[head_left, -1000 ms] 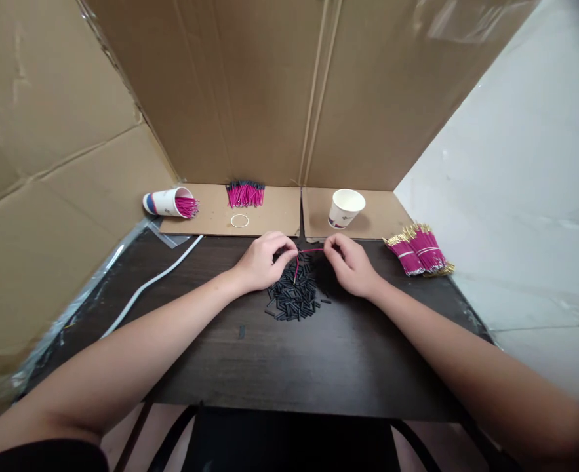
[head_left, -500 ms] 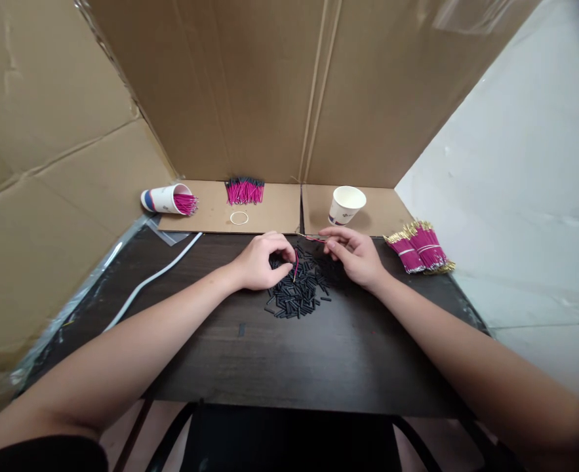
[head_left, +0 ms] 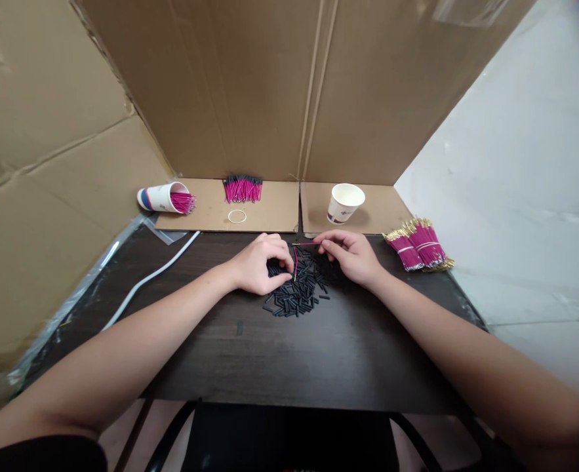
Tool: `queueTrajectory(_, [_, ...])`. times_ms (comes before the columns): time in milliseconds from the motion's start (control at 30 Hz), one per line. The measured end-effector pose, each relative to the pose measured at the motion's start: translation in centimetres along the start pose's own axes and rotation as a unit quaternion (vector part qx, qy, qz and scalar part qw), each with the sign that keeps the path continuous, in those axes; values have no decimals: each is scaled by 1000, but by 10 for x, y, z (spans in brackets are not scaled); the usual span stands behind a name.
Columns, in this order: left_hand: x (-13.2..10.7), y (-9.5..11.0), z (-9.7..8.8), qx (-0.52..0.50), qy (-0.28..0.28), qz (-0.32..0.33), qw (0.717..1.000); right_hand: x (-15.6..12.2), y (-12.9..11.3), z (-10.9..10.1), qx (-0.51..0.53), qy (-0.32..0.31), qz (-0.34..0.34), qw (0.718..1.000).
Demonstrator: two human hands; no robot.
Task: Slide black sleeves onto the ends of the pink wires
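Over a pile of short black tubes (head_left: 299, 301), my left hand (head_left: 262, 263) is curled with a small gap between thumb and forefinger. Nothing shows clearly in that gap. A thin magenta wire (head_left: 296, 263) with a gold-coloured end lies on the pile just beside those fingertips; I cannot tell whether they touch it. At the pile's far right edge, my right hand (head_left: 351, 255) pinches another magenta wire (head_left: 307, 244) between thumb and forefinger. That wire points left, roughly level, its tip near the knuckles of my left hand.
On cardboard at the back are a tipped paper cup (head_left: 159, 198) of magenta wires, a row of black-tipped wires (head_left: 242, 190), a white ring (head_left: 237, 216) and an upright paper cup (head_left: 345, 204). Banded wire bundles (head_left: 419, 246) lie right. A white cable (head_left: 156, 272) runs along the left.
The wire in my right hand has swung level and now shows more of its length pointing left. My left thumb has shifted slightly nearer over the pile.
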State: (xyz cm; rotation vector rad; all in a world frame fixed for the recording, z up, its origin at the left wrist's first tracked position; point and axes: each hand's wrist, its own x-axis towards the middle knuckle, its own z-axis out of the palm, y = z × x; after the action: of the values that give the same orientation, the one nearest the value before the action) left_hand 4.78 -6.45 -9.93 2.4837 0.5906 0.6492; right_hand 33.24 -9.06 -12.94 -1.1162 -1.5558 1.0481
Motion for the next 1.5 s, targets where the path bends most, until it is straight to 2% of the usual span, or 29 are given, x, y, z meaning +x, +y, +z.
queueTrajectory(300, [1,-2,5,-44,52,29,997,0,-1,-3,-8,-8,-2,1000])
queueTrajectory(367, [2,-3,6,-58,68,8,996,0,-2,-4,-5,-4,-5,1000])
queueTrajectory(567, [4,-5,11,-73,135,-108,982,-1,-3,-4,-12,-5,-5,1000])
queueTrajectory(833, [6,-5,11,-95,141,-130,977,-1,-1,-2,-1,28,2,1000])
queueTrajectory(1300, [5,-6,11,-98,137,-134,977,-1,3,-2,-4,30,0,1000])
queueTrajectory(1500, [6,-5,12,-81,154,-139,975,-1,0,-2,-9,31,-1,999])
